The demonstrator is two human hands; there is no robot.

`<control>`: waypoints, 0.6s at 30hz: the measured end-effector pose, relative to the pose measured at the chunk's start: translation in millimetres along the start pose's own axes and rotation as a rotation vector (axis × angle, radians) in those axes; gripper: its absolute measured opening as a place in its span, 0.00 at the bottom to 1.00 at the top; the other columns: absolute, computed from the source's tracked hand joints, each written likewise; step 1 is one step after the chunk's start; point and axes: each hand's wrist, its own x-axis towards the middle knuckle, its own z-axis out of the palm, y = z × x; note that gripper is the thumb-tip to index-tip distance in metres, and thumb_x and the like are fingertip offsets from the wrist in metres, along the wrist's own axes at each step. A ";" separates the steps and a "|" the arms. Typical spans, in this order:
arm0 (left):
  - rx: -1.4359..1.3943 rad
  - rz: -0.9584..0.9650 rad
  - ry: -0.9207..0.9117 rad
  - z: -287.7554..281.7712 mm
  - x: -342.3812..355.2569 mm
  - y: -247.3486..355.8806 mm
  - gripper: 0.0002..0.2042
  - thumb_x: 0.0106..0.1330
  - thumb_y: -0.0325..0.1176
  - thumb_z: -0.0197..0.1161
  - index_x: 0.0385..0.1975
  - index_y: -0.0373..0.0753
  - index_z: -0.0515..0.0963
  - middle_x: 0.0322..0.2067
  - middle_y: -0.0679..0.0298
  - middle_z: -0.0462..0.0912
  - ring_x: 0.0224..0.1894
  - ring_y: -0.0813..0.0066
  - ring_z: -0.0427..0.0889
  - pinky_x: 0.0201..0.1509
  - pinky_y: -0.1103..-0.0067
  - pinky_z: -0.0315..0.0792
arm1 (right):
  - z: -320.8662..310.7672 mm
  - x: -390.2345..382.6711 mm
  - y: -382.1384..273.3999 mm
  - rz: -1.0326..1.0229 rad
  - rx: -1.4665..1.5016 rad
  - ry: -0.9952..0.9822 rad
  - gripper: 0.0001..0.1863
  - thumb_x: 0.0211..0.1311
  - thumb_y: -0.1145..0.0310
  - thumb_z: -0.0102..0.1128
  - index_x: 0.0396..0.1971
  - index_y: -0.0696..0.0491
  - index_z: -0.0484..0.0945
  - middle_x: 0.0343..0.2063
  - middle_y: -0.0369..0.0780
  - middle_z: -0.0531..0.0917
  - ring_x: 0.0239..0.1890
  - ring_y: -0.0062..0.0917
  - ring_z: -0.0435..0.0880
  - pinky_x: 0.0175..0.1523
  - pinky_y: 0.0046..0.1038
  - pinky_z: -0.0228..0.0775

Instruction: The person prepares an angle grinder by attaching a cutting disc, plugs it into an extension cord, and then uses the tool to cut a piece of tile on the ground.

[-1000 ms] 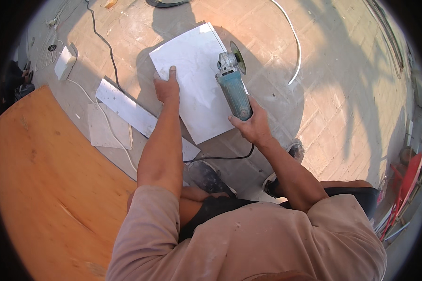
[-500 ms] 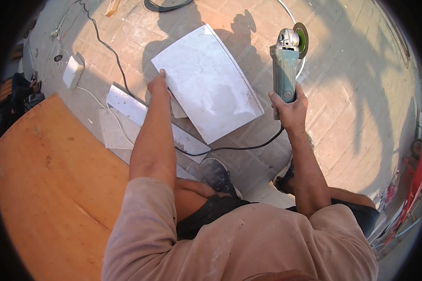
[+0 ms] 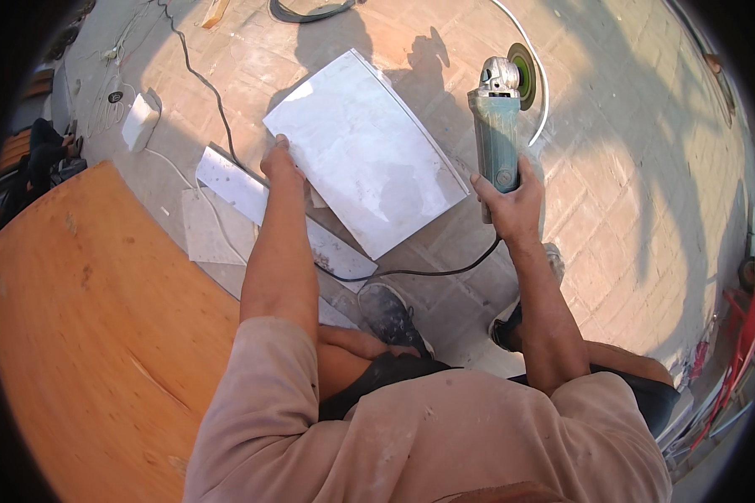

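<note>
A glossy white tile lies at a slant in front of me, with a thin line along its right edge. My left hand grips its left edge, thumb on top and the other fingers hidden beneath. In my right hand is a teal angle grinder, held by its body with the metal head pointing away from me. The grinder's green-faced disc stands on edge at the right of the head, apart from the tile. Whether the disc spins cannot be told. A black cord runs from the grinder's rear toward the left.
White offcut strips lie under and beside the tile. An orange wooden board fills the lower left. Beyond it are a white power box and loose cables. A black hose coil lies ahead; red and white scraps are at right.
The grinder in my right hand has shifted slightly left and toward me. My left hand and the tile have barely moved; the whole view has shifted a little.
</note>
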 end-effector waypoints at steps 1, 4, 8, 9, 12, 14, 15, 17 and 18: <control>0.023 -0.022 0.033 -4.2 5.3 -0.9 0.15 0.71 0.32 0.67 0.51 0.27 0.80 0.45 0.56 0.86 0.42 0.64 0.85 0.44 0.66 0.82 | -0.2 -2.6 -1.4 0.008 -0.006 -0.010 0.35 0.48 0.61 0.77 0.53 0.66 0.78 0.38 0.50 0.87 0.40 0.31 0.87 0.49 0.33 0.78; -0.072 -0.089 0.031 -20.4 22.7 -2.7 0.16 0.71 0.33 0.67 0.51 0.27 0.80 0.46 0.56 0.85 0.43 0.63 0.86 0.43 0.67 0.82 | -0.6 -8.6 -3.9 -0.025 -0.014 -0.018 0.38 0.47 0.60 0.77 0.56 0.67 0.76 0.39 0.51 0.87 0.42 0.32 0.87 0.51 0.33 0.78; -0.048 -0.086 0.109 -37.1 47.3 0.4 0.16 0.71 0.34 0.68 0.50 0.28 0.81 0.47 0.56 0.85 0.42 0.63 0.86 0.41 0.68 0.82 | 0.4 -11.1 -3.1 -0.036 -0.011 -0.032 0.40 0.47 0.60 0.77 0.58 0.67 0.75 0.40 0.51 0.87 0.43 0.32 0.86 0.52 0.34 0.77; -0.023 -0.092 0.136 -39.8 53.9 2.8 0.16 0.71 0.35 0.69 0.50 0.28 0.81 0.47 0.56 0.85 0.42 0.62 0.86 0.41 0.67 0.82 | 0.9 -11.5 -2.3 -0.027 -0.013 -0.037 0.40 0.47 0.60 0.77 0.59 0.67 0.75 0.40 0.51 0.87 0.43 0.33 0.86 0.52 0.34 0.77; 0.002 -0.107 0.131 -44.2 70.6 5.1 0.17 0.69 0.36 0.71 0.49 0.29 0.81 0.47 0.56 0.85 0.42 0.62 0.86 0.38 0.67 0.81 | 2.4 -12.7 -0.3 0.007 0.001 -0.063 0.40 0.48 0.60 0.76 0.59 0.67 0.74 0.41 0.51 0.87 0.42 0.33 0.86 0.52 0.34 0.77; 0.026 -0.107 0.125 -45.6 80.4 7.1 0.19 0.68 0.38 0.73 0.51 0.30 0.80 0.48 0.56 0.84 0.42 0.62 0.85 0.37 0.67 0.80 | 3.3 -13.1 -0.9 0.007 -0.006 -0.088 0.39 0.48 0.60 0.76 0.59 0.66 0.74 0.40 0.51 0.87 0.42 0.33 0.86 0.51 0.34 0.77; 0.009 -0.117 0.073 -45.3 84.4 8.4 0.21 0.67 0.38 0.73 0.52 0.30 0.79 0.49 0.56 0.84 0.43 0.61 0.85 0.38 0.66 0.80 | 3.6 -13.1 -1.8 -0.004 -0.022 -0.096 0.39 0.49 0.60 0.76 0.59 0.66 0.74 0.40 0.51 0.87 0.42 0.33 0.86 0.51 0.34 0.77; 0.017 -0.192 0.020 -47.4 87.5 9.4 0.24 0.66 0.39 0.74 0.55 0.31 0.77 0.51 0.56 0.84 0.45 0.60 0.85 0.40 0.64 0.80 | 4.6 -14.4 -4.8 -0.015 -0.051 -0.119 0.38 0.49 0.60 0.76 0.58 0.66 0.75 0.40 0.51 0.86 0.42 0.32 0.86 0.51 0.34 0.77; 0.057 -0.132 -0.045 -48.0 86.8 10.6 0.24 0.66 0.39 0.74 0.57 0.32 0.76 0.51 0.56 0.84 0.46 0.59 0.85 0.43 0.62 0.80 | 5.8 -14.7 -6.9 -0.018 -0.057 -0.131 0.38 0.49 0.61 0.76 0.58 0.66 0.75 0.40 0.51 0.86 0.42 0.32 0.86 0.51 0.34 0.77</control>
